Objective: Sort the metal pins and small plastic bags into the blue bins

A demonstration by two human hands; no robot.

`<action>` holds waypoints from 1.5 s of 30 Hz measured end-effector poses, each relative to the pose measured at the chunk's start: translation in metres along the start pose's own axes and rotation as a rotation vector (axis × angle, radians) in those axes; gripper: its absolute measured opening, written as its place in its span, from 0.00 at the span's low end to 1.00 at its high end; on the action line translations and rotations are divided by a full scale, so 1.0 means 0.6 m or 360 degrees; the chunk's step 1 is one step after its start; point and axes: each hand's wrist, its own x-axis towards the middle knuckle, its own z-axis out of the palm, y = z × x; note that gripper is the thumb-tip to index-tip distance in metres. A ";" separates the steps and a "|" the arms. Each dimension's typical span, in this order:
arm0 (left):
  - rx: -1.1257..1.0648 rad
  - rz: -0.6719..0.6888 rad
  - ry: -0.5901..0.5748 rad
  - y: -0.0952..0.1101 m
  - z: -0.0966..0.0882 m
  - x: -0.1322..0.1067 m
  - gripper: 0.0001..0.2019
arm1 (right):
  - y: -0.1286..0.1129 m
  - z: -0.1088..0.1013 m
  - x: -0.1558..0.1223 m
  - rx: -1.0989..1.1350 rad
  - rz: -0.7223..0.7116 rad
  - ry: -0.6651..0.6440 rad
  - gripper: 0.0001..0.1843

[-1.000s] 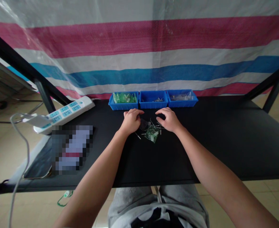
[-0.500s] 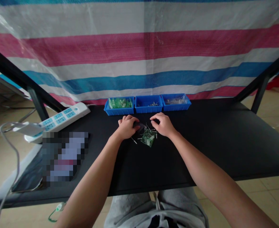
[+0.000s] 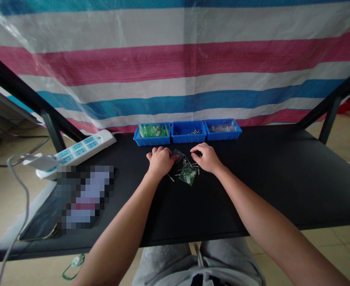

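My left hand (image 3: 160, 162) is closed, with thumb and fingers at the edge of a small clear plastic bag (image 3: 179, 155) on the black table. Across from it my right hand (image 3: 207, 158) curls, thumb and index tips close together; anything between them is too small to make out. Between and below the hands lie several thin metal pins that look like blind rivets (image 3: 198, 171), loosely scattered. A small green-tinted plastic bag (image 3: 188, 174) with pale pieces in it lies among them. One rivet (image 3: 171, 178) rests apart, just below my left hand.
Behind my hands stand three blue bins: the left bin (image 3: 152, 141) holds green bags, the middle bin (image 3: 189, 138) loose metal parts, the right bin (image 3: 224, 135) clear bags. A white power strip (image 3: 82, 153) and a pixelated item (image 3: 87, 198) lie left. A striped sheet (image 3: 175, 59) hangs behind.
The view has shifted slightly. More of the clear bag shows beside my left thumb, and my left hand has turned a little. My right hand keeps nearly the same pose.
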 end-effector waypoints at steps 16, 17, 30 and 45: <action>-0.0738 0.0507 0.0332 0.037 -0.001 -0.015 0.15 | -0.023 -0.006 -0.004 0.0272 0.0002 0.0037 0.07; -0.0840 0.0493 0.0323 0.036 0.000 -0.014 0.18 | -0.024 -0.005 -0.004 0.0285 0.0008 0.0097 0.06; -0.1100 0.0647 0.0539 0.034 -0.001 -0.013 0.07 | -0.027 -0.006 -0.001 0.0295 -0.0144 0.0266 0.07; -0.1330 0.0284 0.0237 0.030 0.008 -0.010 0.10 | -0.031 -0.003 -0.008 0.0610 0.0051 0.0157 0.19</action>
